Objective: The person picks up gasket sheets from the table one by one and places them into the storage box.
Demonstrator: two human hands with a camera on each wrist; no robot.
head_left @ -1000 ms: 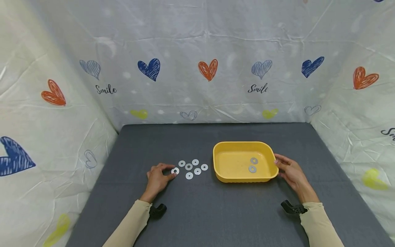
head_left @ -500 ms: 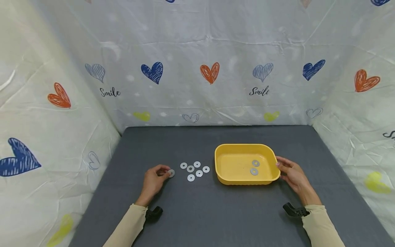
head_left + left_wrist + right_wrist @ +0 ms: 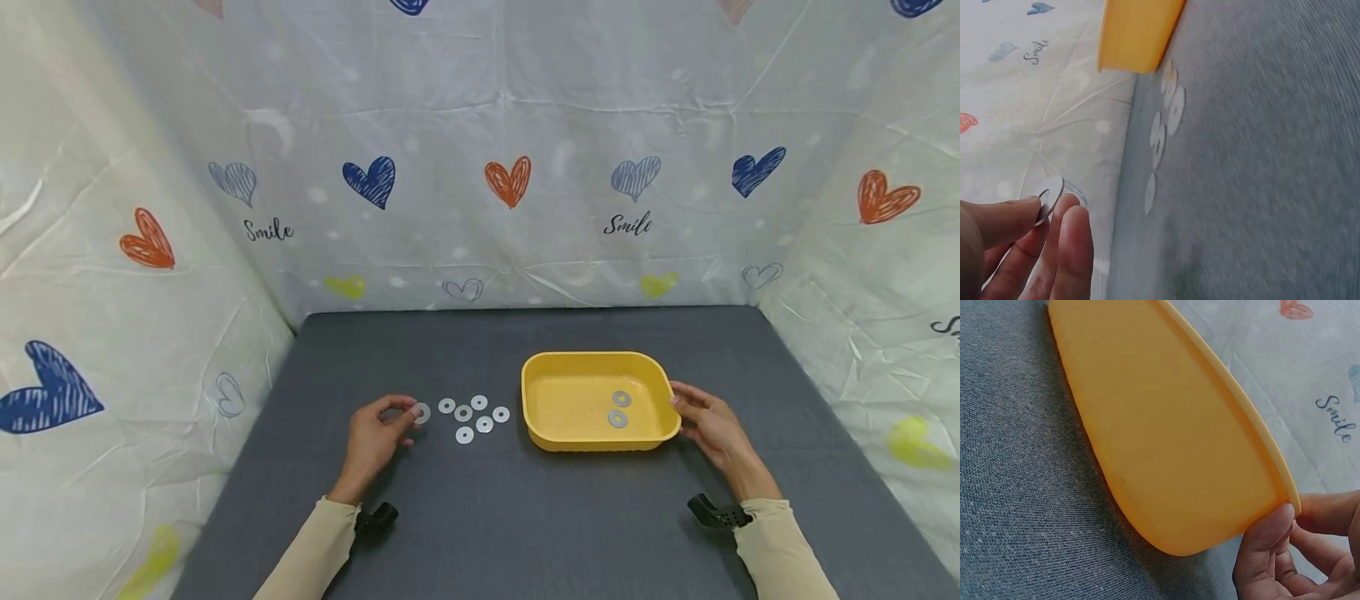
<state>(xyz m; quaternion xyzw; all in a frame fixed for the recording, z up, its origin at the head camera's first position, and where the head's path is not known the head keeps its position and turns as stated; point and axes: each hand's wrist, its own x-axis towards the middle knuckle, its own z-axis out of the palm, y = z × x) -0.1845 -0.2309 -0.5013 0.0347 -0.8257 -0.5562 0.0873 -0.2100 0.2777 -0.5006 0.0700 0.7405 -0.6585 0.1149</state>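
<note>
My left hand [image 3: 377, 435] pinches a flat grey metal washer [image 3: 1055, 190] between thumb and fingertips, raised off the cloth in the left wrist view. Just to its right, several loose washers [image 3: 463, 413] lie in a small cluster. A yellow plastic tray [image 3: 555, 442] stands right of the cluster, with two washers [image 3: 621, 399] lying inside on its right half. At the tray's right end my right hand [image 3: 712, 429] grips the rim; in the right wrist view its thumb [image 3: 1272, 528] lies against the outer wall. The tray's inside is hidden in that view.
Dark grey cloth [image 3: 540, 517] covers the table. A pale curtain [image 3: 420, 108] printed with hearts hangs behind the back edge and along both sides. Each wrist wears a black strap mount [image 3: 718, 511].
My left thumb and fingers closed on a washer at the cluster's left edge, drew it slightly left, then lifted it. My right hand stayed at the tray's end. The head view tilted slightly.
</note>
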